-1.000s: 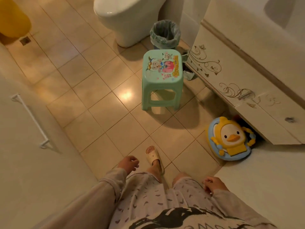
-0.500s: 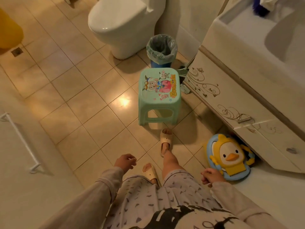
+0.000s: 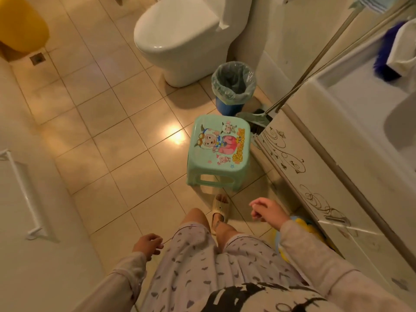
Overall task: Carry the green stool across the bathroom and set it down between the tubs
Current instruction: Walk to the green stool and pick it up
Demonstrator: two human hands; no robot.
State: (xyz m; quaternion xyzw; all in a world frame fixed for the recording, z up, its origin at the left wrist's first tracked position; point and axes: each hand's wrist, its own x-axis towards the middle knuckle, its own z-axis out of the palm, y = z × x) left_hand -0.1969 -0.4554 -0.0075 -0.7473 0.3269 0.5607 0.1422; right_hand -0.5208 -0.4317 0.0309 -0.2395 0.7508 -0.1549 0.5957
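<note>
The green stool (image 3: pixel 219 152) stands upright on the tiled floor beside the vanity cabinet, with a cartoon picture on its seat. My right hand (image 3: pixel 267 211) is raised in front of me, just below and right of the stool, fingers loosely curled and holding nothing. My left hand (image 3: pixel 147 244) hangs by my hip, lower left, fingers half curled and empty. Neither hand touches the stool. A yellow tub (image 3: pixel 21 25) shows at the top left corner.
A white toilet (image 3: pixel 180 39) stands beyond the stool, with a lined blue bin (image 3: pixel 233 86) between them. The white vanity cabinet (image 3: pixel 315 176) and sink run along the right. A broom (image 3: pixel 256 119) leans there. A white door with a rail (image 3: pixel 24 194) is on the left.
I have stepped closer to the stool. My right hand has lifted away from my thigh and forward toward the stool. My left hand stays by my side.
</note>
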